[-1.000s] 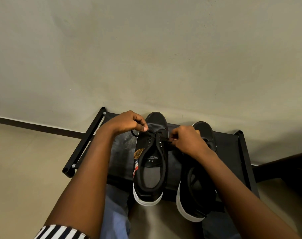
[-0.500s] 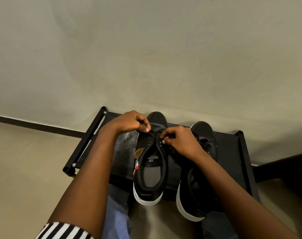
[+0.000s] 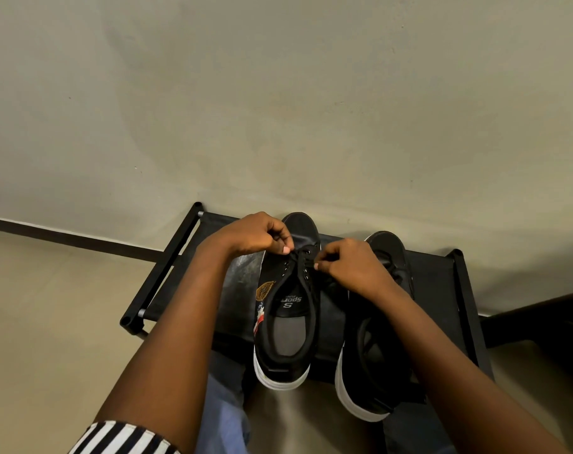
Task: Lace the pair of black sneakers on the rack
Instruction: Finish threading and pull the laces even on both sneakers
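Two black sneakers with white soles sit side by side on a low black rack [image 3: 442,283] against the wall, heels toward the person. The left sneaker [image 3: 286,322] has "S" and "Sport" printed on its insole, seen upside down, plus an orange patch on its side. The left hand [image 3: 255,235] pinches the black lace [image 3: 300,257] at the upper eyelets; the right hand [image 3: 347,268] pinches its other end, partly covering the right sneaker [image 3: 367,365].
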